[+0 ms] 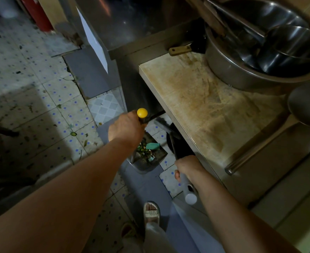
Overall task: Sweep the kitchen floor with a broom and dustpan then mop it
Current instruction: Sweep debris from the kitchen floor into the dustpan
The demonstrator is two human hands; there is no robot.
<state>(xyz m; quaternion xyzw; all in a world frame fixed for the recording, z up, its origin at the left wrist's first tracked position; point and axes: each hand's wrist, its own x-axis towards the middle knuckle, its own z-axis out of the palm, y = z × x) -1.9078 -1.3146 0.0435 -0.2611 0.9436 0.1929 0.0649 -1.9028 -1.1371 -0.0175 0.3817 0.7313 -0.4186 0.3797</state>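
Note:
My left hand (126,129) grips the dustpan's upright handle just below its yellow knob (142,112). The metal dustpan (146,157) sits on the floor under that hand, holding green scraps and bits of litter. My right hand (187,168) holds the broom handle (187,189), whose grey end points toward me. The dark broom head (172,136) reaches to the floor beside the dustpan, partly under the edge of the counter.
A steel counter with a worn cutting board (205,106) stands at right, bearing large steel basins (259,52), a cleaver (185,49) and a ladle (270,143). The spotted tile floor (41,106) at left carries scattered scraps. My sandalled foot (151,211) stands below the dustpan.

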